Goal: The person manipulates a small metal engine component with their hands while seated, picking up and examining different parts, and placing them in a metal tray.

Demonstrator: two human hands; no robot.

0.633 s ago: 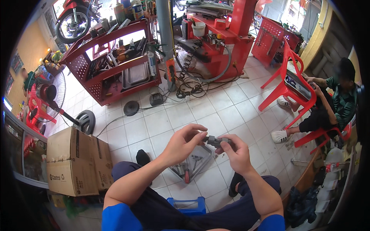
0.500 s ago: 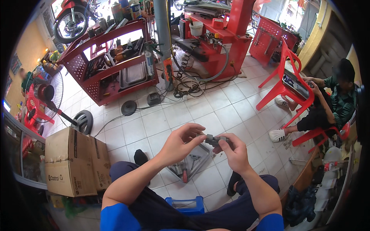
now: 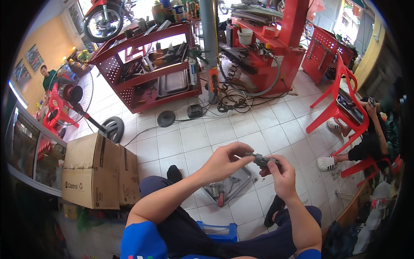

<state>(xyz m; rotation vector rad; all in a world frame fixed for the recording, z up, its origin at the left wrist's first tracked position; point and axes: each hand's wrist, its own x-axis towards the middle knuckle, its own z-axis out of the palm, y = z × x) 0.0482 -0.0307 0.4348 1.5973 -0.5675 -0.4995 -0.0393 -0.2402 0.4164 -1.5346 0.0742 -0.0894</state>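
Part (image 3: 261, 160): held above right corner of tray (image 3: 237, 192) | Change: view swung left, hands' placement unchanged; handling appears ongoing | Right hand (image 3: 283, 173): thumb and fingers pinching part | Left hand (image 3: 226, 163): fingers curved at thin end, pinch cannot be confirmed | Finish: part grey, stepped, metal-looking; tray shallow, angular, holding red-handled tool (image 3: 221, 199)
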